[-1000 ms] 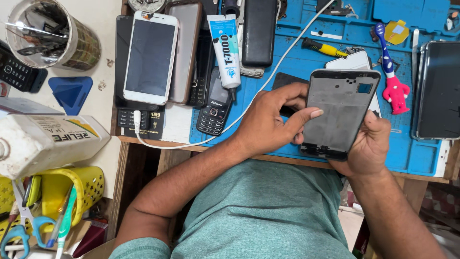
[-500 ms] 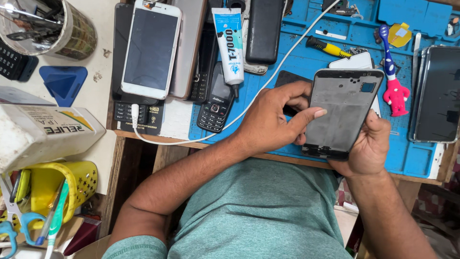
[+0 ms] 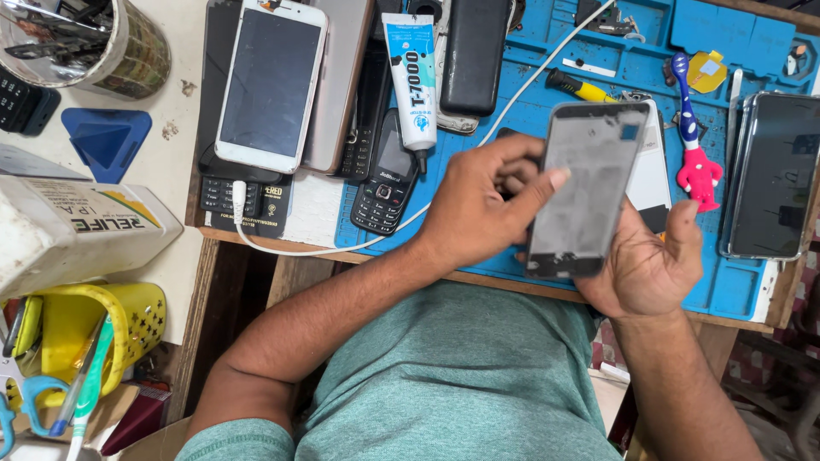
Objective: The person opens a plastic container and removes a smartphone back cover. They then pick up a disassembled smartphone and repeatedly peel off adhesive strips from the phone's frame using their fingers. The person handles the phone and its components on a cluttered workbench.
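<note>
A dark grey phone frame, bare and slightly blurred, is held upright above the blue work mat. My right hand cradles its lower right side from beneath, thumb up beside its edge. My left hand grips its left side, with the index finger lying across the face of the frame. Both hands are over the mat's front edge, above my green shirt.
A white phone on a white cable, a glue tube, a small black keypad phone, a black battery pack, a pink toothbrush figure and a dark phone lie around. A white bottle and yellow tool cup sit left.
The phone frame has been lifted and tilted away from the mat, now blurred with motion. My left index finger has slid further across it, and the camera has moved in closer.
</note>
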A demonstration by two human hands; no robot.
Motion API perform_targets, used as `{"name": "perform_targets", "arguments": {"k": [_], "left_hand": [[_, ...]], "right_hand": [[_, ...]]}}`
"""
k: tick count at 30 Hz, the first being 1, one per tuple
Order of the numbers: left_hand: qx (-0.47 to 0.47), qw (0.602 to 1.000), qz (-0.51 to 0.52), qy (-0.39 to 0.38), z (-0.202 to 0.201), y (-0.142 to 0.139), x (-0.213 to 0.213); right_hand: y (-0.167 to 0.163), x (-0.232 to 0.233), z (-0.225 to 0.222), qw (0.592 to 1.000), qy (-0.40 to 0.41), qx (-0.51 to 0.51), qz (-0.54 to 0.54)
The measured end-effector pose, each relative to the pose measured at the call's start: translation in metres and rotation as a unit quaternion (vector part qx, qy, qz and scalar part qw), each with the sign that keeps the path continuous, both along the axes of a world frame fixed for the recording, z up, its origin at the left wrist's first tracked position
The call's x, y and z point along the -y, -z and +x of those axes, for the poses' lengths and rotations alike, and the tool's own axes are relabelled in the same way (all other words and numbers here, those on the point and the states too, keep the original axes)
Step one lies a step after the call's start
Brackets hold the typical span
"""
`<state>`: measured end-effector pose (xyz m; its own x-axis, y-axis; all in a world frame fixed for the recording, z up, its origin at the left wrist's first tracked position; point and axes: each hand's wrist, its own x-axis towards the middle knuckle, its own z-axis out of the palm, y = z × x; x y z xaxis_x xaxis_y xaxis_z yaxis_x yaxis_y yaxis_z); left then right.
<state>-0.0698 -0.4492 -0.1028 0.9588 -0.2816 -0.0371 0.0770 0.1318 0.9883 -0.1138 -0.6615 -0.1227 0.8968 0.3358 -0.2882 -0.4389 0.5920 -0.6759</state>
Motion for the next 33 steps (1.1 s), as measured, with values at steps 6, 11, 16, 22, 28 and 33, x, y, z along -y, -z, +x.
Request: {"name": "perform_targets", "arguments": {"k": [6,11,16,22,28,33], "left_hand": [[0.03,0.998,-0.036,-0.049,0.01,0.017,-0.004],[0.016,0.996,-0.084,-0.019,0.009,0.021,-0.004],[-0.012,0.99,-0.14,-0.005,0.009,0.027,-0.002],[-0.007,0.989,-0.148,0.028,0.01,0.032,-0.001],[0.02,0.984,-0.158,0.079,0.006,0.024,-0.006],[0.035,0.982,-0.15,0.111,0.005,0.018,-0.009]], "right_hand": [[0.006,0.001,-0.004,0.995,-0.006,0.087,-0.054],[0.003,0.003,-0.007,0.993,0.007,0.111,-0.049],[0.0,0.002,-0.008,0.992,0.008,0.121,-0.04],[-0.005,0.002,-0.01,0.99,0.027,0.123,-0.062],[0.0,0.008,-0.018,0.975,0.042,0.173,-0.133],[0.006,0.013,-0.024,0.963,0.051,0.206,-0.166]]}}
